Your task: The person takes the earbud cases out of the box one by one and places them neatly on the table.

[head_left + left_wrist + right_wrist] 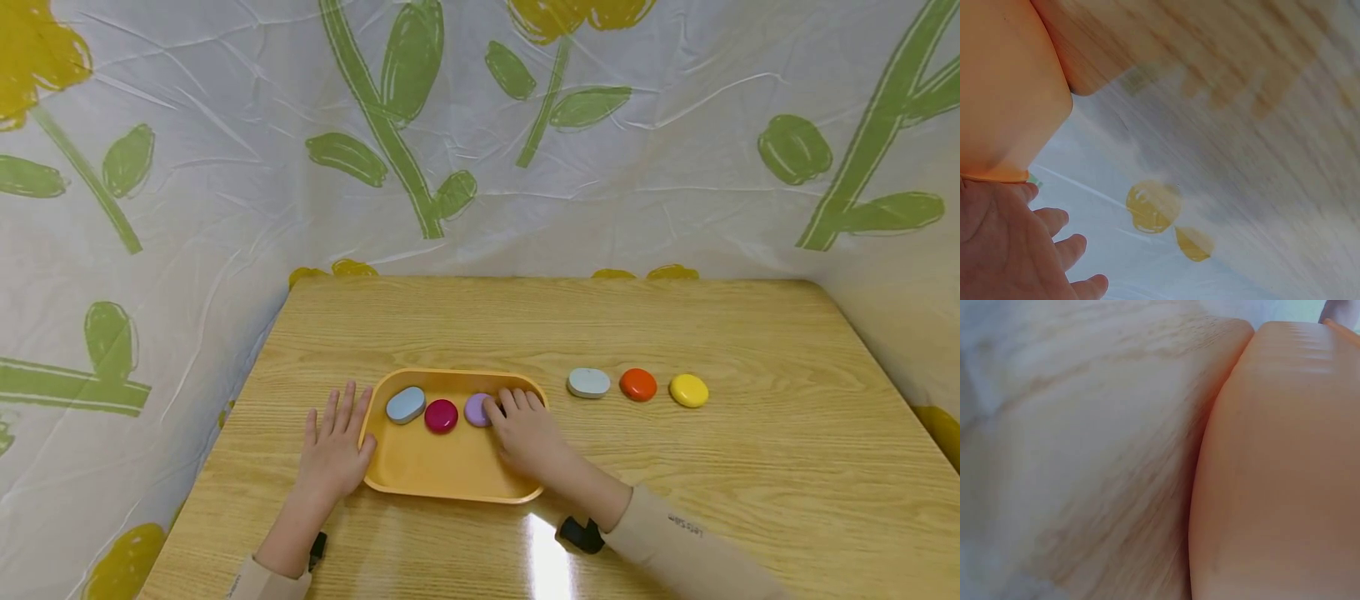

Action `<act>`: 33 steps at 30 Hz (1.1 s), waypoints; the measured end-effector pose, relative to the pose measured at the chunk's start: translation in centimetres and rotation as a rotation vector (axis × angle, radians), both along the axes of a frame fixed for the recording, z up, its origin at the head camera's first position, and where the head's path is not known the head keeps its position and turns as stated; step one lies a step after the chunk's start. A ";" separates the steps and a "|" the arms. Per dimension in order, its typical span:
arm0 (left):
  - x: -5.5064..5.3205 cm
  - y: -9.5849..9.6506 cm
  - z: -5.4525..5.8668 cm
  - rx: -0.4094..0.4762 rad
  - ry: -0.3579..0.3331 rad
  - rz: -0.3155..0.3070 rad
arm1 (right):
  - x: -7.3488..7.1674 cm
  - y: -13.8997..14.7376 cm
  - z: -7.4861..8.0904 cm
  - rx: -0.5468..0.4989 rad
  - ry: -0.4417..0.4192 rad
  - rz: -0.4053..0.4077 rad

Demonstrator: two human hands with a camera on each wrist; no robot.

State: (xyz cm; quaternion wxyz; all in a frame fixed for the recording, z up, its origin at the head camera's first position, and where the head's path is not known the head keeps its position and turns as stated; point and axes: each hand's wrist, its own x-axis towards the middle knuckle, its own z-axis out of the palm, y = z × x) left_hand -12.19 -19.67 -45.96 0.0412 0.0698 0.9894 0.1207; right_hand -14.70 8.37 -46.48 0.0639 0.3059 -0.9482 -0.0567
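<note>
Spread flat beside the tray's left end, my left hand (333, 458) has straight fingers, its thumb at the rim of the yellow-orange tray (450, 493). In the left wrist view its fingers (1071, 250) extend below the tray wall. My right hand (528, 433) reaches into the tray's right end, fingers bent downward. Its thumb overlaps the edge of a purple round piece (476, 409); I cannot tell whether the fingers hold something underneath. A magenta round piece (441, 417) and a light blue oval piece (406, 405) lie further left in the tray.
Right of the tray, a pale grey oval piece (588, 382), a red-orange round piece (638, 385) and a yellow round piece (688, 390) lie in a row on the wooden table (750, 483). A flower-patterned sheet (645, 183) hangs behind the table.
</note>
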 end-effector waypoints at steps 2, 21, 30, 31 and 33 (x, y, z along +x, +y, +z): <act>0.0 0.0 0.0 0.002 0.005 0.000 | 0.1 -0.1 0.1 0.002 0.002 -0.011; 0.0 0.0 0.1 0.007 -0.001 0.002 | 0.0 -0.1 0.0 0.007 0.050 -0.035; 0.0 0.0 0.1 0.000 -0.006 0.003 | -0.1 0.2 0.5 -0.106 -0.019 -0.005; 0.0 0.0 0.1 0.002 -0.004 0.002 | -0.2 0.3 0.7 -0.146 -0.041 0.000; 0.0 0.0 0.1 0.006 -0.005 0.003 | -0.3 0.7 1.1 -0.244 -0.080 0.011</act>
